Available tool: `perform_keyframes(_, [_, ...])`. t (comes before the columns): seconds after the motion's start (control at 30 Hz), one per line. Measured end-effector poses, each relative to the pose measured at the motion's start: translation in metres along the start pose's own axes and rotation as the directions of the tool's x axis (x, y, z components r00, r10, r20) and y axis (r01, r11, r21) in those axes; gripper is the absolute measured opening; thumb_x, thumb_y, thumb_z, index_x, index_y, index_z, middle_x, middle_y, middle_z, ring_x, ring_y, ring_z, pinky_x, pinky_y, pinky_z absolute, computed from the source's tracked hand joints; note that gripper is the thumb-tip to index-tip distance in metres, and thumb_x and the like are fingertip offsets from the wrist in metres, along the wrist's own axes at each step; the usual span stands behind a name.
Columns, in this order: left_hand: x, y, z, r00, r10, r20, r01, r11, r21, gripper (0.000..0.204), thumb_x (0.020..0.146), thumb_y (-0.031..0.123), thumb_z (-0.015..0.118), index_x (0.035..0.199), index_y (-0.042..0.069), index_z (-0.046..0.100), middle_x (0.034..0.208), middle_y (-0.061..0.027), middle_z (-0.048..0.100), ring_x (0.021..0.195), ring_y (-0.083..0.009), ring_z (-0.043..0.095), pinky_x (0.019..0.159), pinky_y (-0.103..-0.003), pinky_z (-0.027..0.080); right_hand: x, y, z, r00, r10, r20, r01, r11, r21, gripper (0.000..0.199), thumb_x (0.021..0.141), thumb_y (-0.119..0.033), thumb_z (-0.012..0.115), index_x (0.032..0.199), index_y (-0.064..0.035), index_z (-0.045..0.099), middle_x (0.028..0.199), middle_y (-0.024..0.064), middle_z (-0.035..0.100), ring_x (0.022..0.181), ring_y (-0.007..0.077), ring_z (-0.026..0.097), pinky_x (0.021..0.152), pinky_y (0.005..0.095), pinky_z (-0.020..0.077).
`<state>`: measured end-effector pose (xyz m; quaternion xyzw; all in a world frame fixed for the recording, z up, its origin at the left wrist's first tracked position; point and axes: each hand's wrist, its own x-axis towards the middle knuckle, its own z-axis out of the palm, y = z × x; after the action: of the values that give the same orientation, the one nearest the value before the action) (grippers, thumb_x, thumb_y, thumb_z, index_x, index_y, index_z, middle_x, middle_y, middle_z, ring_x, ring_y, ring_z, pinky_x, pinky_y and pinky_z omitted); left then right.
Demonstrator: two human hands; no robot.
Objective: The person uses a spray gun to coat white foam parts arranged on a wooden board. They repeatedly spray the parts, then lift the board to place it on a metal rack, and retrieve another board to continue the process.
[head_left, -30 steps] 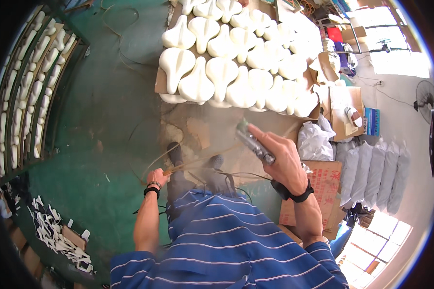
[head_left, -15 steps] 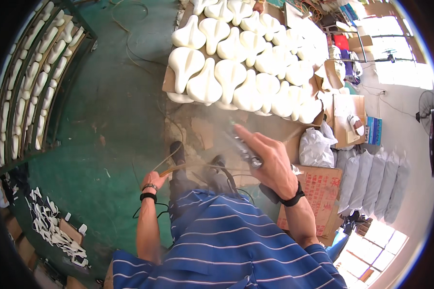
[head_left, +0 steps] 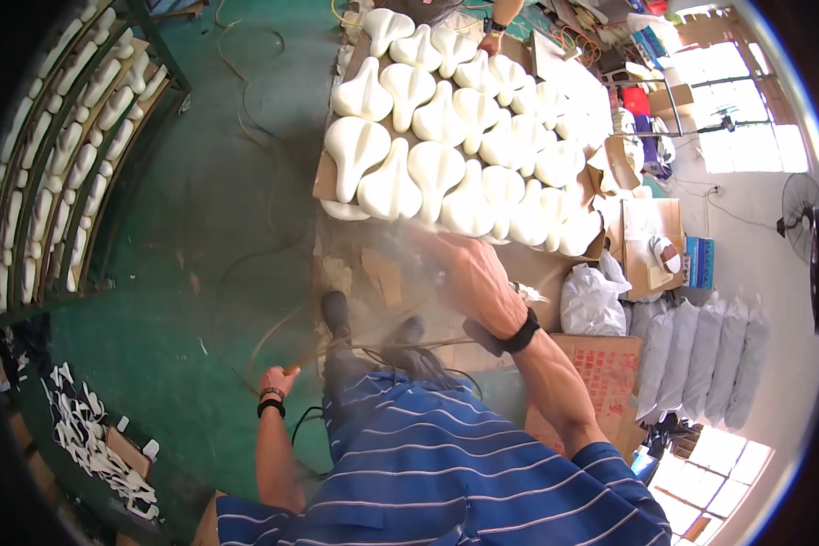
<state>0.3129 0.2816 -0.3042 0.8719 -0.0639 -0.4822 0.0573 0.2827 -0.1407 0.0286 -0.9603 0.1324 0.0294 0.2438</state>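
Observation:
My right hand (head_left: pixel 482 280) is closed around a metal spray gun (head_left: pixel 430 266), smeared by motion and pale mist. It is held just in front of the near edge of a board covered with white bicycle saddles (head_left: pixel 435 175), laid in rows. Low on the left, my left hand (head_left: pixel 276 382) is closed on a thin, brownish hose (head_left: pixel 400 347), which runs across my legs toward the right. Where the hose meets the gun is hidden.
Another person's hand (head_left: pixel 491 42) is at the table's far edge. A rack of white saddles (head_left: pixel 82 164) stands at left. On the right are a white plastic bag (head_left: pixel 593 300), a cardboard box (head_left: pixel 591 387) and several grey wrapped bundles (head_left: pixel 701 355). A hose (head_left: pixel 243 100) trails over the green floor.
My right hand with the spray gun has moved slightly left, toward the saddles. My left hand has dropped lower with the hose. More of the other person's arm shows at the far edge.

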Motion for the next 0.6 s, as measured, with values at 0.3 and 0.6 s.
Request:
perform_keyframes(0.3, [0.003,0.057,0.006,0.996,0.069,0.050,-0.065,0.994,-0.087,0.060,0.074,0.059,0.065,0.099,0.005,0.070,0.098,-0.0163,0.070,0.093,-0.0339,0.065,0.083,-0.043,0.050,0.008,0.009,0.003,0.998,-0.038,-0.056,0.034,0.997,-0.070,0.062,0.067,0.001,0.061,0.127,-0.0073,0.052,0.080,0.0145,0.062,0.072,0.0348,0.061,0.063,0.0439,0.0481])
perform_keyframes(0.6, [0.006,0.112,0.011,0.990,0.112,0.089,-0.129,0.968,0.216,0.058,0.077,0.057,0.064,0.097,0.003,0.070,0.097,-0.0187,0.069,0.091,-0.0368,0.064,0.081,-0.045,0.051,-0.042,0.063,-0.034,0.996,-0.042,-0.080,0.047,0.997,0.060,0.064,0.068,-0.001,0.064,0.130,-0.0056,0.050,0.087,0.0142,0.062,0.079,0.0329,0.063,0.066,0.0423,0.0491])
